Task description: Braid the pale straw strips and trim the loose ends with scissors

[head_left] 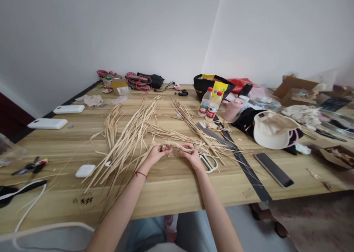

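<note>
The left hand [157,153] and right hand [190,154] both hold a bent straw braid [175,144]. If either slips, the braid might come loose.

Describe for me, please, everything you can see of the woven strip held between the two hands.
The woven strip is narrow and pale tan, and looks plaited from straw or similar plant fibre. It runs roughly crosswise over the wooden table, gently curved rather than straight. The left hand holds it toward one end, the right hand toward the other, so fingers hide parts of it. The exact weave is too small to tell.
</note>
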Demonstrator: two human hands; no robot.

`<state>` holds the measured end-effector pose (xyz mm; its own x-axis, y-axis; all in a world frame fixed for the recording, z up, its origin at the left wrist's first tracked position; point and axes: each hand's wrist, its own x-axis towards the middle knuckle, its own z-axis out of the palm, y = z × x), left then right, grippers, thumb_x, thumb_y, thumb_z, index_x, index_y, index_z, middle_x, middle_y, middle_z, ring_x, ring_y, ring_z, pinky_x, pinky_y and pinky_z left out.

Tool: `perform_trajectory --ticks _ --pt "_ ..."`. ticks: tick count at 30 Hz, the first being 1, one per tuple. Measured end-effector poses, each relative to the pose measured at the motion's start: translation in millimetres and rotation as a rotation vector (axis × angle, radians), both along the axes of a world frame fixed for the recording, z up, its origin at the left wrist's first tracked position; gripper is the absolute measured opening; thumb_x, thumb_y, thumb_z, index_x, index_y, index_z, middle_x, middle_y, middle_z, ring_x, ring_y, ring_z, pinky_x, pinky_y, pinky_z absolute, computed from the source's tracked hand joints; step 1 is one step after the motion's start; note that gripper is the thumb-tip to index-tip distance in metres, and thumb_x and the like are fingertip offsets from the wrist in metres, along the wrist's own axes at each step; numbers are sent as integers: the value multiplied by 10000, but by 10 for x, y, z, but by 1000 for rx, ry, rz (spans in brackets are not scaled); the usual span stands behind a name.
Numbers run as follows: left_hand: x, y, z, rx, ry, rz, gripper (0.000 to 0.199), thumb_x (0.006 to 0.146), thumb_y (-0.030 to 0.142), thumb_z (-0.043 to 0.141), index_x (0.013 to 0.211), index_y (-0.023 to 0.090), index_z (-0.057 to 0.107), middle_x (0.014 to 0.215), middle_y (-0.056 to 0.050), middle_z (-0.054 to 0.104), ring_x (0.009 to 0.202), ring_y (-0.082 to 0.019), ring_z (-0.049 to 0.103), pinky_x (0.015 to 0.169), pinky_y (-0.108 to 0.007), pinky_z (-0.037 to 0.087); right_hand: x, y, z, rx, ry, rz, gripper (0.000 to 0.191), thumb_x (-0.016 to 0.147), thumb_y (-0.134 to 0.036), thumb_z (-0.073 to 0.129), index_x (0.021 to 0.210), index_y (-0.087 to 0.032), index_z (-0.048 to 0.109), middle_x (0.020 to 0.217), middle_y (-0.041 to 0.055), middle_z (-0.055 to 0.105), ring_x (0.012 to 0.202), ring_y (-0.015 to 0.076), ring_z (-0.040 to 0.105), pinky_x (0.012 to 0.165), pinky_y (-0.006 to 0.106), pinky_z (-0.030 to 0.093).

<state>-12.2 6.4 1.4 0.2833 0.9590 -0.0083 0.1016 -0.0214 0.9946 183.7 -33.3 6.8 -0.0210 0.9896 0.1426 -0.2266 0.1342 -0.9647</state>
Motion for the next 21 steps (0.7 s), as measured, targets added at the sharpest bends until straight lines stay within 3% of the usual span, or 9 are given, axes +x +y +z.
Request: perform_trajectory --ticks 8,15,21 --pt "-2 5 -21 -2 -32 -4 372 554 378 775 807 138 645 772 -21 648 724 -152 568 727 -293 446 -7 0 -19 -8 -42 -52 309 652 -343 732 903 -200 623 808 25 699 765 187 650 720 312 503" --pt "-16 -13 1 -14 -38 -35 399 581 415 761 855 142 664 786 -29 657 697 -145 567 651 -265 447 -3 12 -67 -3 -62 -89 287 680 -387 711 883 -201 634 811 24 697 774 183 635 753 322 491" --pt "-17 28 -84 2 -42 34 441 561 411 768 886 129 669 738 -25 655 646 -134 555 624 -265 448 -16 -16 -37 44 -120 -71 256 716 -377 687 891 -195 642 792 26 688 767 180 631 753 313 480"
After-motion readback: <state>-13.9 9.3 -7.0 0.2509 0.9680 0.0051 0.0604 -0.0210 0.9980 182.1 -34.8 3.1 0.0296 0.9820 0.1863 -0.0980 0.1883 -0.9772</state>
